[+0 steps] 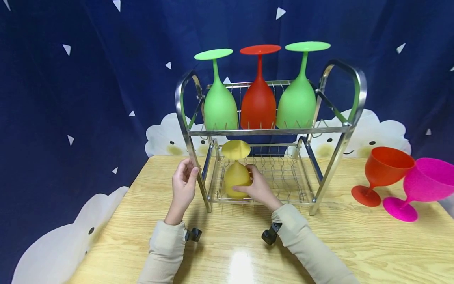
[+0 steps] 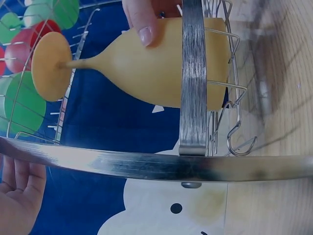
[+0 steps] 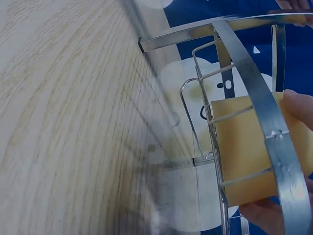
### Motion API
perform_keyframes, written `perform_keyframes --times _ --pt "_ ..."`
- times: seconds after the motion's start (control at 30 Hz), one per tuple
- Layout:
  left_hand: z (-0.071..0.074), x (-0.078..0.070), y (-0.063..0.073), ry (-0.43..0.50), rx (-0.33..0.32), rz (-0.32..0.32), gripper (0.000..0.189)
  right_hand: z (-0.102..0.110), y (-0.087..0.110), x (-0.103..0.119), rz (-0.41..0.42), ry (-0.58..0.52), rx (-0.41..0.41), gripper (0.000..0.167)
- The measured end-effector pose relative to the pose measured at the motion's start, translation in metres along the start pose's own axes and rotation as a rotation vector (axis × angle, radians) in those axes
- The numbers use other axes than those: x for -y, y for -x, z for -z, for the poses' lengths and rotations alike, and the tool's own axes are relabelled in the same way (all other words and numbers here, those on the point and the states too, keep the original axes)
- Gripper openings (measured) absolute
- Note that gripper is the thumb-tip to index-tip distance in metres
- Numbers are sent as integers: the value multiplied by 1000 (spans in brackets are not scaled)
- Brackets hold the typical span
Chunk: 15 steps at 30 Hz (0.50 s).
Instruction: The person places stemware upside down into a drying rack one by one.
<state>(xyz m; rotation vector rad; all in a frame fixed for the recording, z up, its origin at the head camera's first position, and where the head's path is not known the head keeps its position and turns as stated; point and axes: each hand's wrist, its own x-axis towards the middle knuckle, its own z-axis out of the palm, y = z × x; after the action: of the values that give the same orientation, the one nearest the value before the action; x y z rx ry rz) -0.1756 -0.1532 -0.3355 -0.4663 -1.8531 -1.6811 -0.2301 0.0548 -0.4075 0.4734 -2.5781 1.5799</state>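
Head view: at centre, the right hand (image 1: pixel 260 189) has its grip curled round an upside-down matte yellow goblet (image 1: pixel 237 175) on the shiny metal wire rack's (image 1: pixel 269 131) lower tier; seating it seems the step in hand. The left hand (image 1: pixel 183 186), fingers loosely bent, is at the left post; contact unclear.

Left wrist view: the goblet's mouth meets wires, upper right.

Right wrist view: fingers flank it, right; releasing likely calls for steadiness.

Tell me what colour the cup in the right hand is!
The cup is yellow; the head view shows it best.

Navy curtain (image 1: pixel 95 98), white triangles (image 1: pixel 280 13); cloud shapes (image 1: pixel 379 127); pale wood-grain table (image 1: pixel 117 244), glare (image 1: pixel 241 268).
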Motion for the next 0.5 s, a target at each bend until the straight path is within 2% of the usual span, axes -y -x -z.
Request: perform_keyframes --times 0.5 --pt "1 2 0 17 6 -1 14 -6 1 3 11 57 21 83"
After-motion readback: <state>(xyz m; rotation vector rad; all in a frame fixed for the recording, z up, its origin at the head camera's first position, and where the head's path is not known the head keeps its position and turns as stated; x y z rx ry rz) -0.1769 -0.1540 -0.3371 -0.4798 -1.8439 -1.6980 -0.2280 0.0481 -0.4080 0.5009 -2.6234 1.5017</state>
